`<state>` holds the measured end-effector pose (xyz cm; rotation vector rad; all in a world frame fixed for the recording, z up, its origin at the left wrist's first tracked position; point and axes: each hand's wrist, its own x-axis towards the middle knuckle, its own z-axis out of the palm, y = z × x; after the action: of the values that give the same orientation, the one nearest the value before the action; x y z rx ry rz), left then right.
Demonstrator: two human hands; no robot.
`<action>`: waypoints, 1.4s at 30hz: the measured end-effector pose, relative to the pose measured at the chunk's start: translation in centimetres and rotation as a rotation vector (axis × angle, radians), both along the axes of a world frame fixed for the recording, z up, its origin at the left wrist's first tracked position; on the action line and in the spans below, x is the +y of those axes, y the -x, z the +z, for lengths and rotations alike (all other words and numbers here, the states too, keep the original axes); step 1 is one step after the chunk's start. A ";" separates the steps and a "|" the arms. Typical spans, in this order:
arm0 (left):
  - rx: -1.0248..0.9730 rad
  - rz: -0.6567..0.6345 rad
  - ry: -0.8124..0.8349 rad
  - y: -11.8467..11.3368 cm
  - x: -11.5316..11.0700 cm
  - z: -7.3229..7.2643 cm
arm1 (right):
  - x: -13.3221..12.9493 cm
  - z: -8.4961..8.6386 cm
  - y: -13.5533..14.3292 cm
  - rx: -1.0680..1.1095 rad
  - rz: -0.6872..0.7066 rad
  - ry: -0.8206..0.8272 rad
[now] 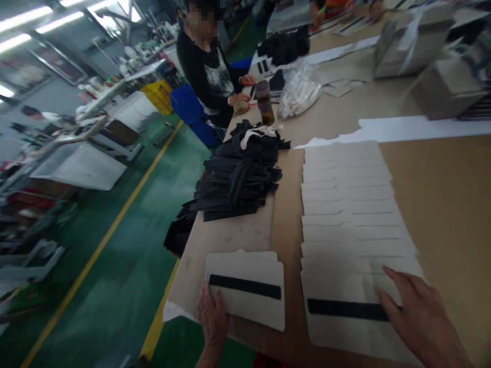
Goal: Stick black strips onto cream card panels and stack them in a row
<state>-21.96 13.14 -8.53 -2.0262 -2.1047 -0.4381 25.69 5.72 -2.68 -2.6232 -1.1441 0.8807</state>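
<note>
My left hand (213, 314) rests at the left edge of a small stack of light grey boards (249, 312), fingers stretched out and touching it. A black strip (245, 286) lies across the top board. To the right, my right hand (420, 306) lies over the nearest of a row of overlapping grey boards (347, 225), its thumb and fingers apart. That nearest board bears another black strip (345, 308), whose right end is hidden under my hand. The row of boards runs away from me along the table.
A heap of black strips (238, 186) lies along the table's left edge. Behind it are a brown bottle (264, 102) and a clear plastic bag (301, 92). A co-worker (209, 66) stands at the far left side. Wrapped bundles (414, 41) sit at the back right.
</note>
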 end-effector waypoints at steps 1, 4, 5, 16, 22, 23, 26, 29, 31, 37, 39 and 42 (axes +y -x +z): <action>0.010 0.003 -0.008 0.0 0.0 0.0 | 1.2 0.7 2.4 0.181 -0.010 0.049; 0.023 -0.001 -0.038 -0.2 -0.1 -0.1 | 4.8 2.0 10.4 0.617 0.145 0.158; 0.020 -0.006 -0.045 -0.2 -0.1 0.0 | 5.9 2.1 12.7 0.680 0.184 0.135; -0.085 -0.018 -0.066 -0.2 -0.2 0.4 | 6.7 2.0 19.4 0.713 -0.034 0.035; -0.152 -0.056 -0.033 0.6 -0.1 0.3 | 5.8 2.0 22.1 0.876 -0.099 0.033; -0.161 -0.057 -0.028 0.9 0.0 0.2 | 6.0 2.0 22.2 0.899 -0.101 0.021; -0.181 -0.061 -0.010 1.6 0.3 -0.3 | 6.1 2.7 20.1 0.950 -0.084 0.007; -0.180 -0.052 0.009 1.9 0.5 -0.5 | 4.5 4.1 14.5 0.950 -0.077 0.013; -0.174 -0.029 0.018 1.7 0.6 -0.5 | 2.4 4.7 9.5 0.911 -0.101 0.022; -0.163 0.041 0.066 0.6 0.8 0.3 | -4.1 2.3 -2.5 0.666 -0.157 0.087; -0.156 0.075 0.110 0.4 0.9 0.6 | -4.8 1.2 -4.1 0.601 -0.133 0.103; -0.152 0.085 0.184 0.4 1.2 0.9 | -4.8 0.1 -4.9 0.529 -0.124 0.081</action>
<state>-22.41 14.30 -7.61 -2.0482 -2.3933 -0.4107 30.57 0.93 -2.53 -2.2676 -0.8095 1.4950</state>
